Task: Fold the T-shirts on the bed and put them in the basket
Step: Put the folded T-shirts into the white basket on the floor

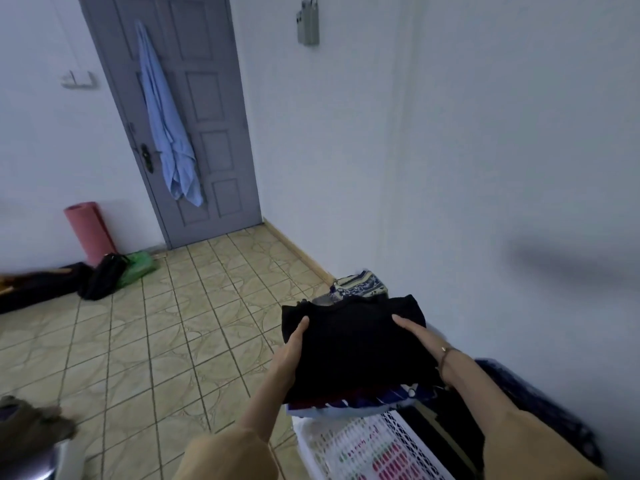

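Note:
A folded black T-shirt lies on top of a stack of folded clothes in a white lattice basket at the lower right. My left hand holds the shirt's left edge with the thumb on top. At the right edge, my right hand holds the shirt the same way. The fingers of both hands are hidden under the fabric. The bed is out of view.
A white wall runs close along the right. A patterned cloth lies beyond the basket and a dark bag beside it. Tiled floor spreads to the left. A grey door with a blue garment, a pink rolled mat and bags stand farther off.

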Demonstrator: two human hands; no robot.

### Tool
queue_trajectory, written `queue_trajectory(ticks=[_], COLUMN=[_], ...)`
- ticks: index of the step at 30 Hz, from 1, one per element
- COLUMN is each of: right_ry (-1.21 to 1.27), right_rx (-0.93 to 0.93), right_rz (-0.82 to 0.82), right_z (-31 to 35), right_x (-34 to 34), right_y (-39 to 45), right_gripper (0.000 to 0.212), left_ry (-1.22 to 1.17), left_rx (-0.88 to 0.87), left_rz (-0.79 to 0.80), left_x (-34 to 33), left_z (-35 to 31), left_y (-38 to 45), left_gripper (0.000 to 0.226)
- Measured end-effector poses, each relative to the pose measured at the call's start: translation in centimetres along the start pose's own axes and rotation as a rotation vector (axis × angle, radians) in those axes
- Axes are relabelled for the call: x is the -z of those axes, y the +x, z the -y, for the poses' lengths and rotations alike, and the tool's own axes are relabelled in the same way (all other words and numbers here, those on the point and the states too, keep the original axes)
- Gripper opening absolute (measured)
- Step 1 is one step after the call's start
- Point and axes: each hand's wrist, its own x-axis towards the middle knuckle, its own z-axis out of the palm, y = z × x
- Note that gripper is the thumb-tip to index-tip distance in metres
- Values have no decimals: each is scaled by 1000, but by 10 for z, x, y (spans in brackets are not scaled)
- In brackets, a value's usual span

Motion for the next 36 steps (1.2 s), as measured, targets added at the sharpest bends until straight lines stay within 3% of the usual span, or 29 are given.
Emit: queue_trajectory(ticks=[2,4,6,9,14,17,21,24,27,31,36], right_ry=[19,19,4,-12,14,44,34,47,76,108,127], right_rx=[-9,3,22,42,85,121,107,86,94,91,100], right_rz=[-20,-21,-8,4,-17,-65,-147,-232,-299,-342,-475], right_z=[-8,-17,-22,-28,-38,-53,-84,-115,-139,-163,-200], right_x=[1,3,-3,-13,-28,-43,-64,-75,-80,-71,-37], right_y=[-20,-36,-62,-102,-159,-193,-243,-282,-324,-372,-436], right_gripper=[90,99,93,69,62,64,46,66,62,58,63], left_ry=[-4,-3,5,47,81,127,218,286,351,350,400], left_rx=[1,-3,-5,-7,-41,-62,-48,-38,-28,-89,-91], left_rz=[4,46,80,110,167,189,213,243,257,330,455], left_x=[6,10,16,28,45,63,88,99,98,91,47], left_z=[1,0,4,12,17,22,46,64,80,79,118], left_y=[-24,-53,-74,-100,-143,-163,-166,-176,-191,-291,-310], left_gripper=[120,105,87,80,74,96,119,120,129,83,117])
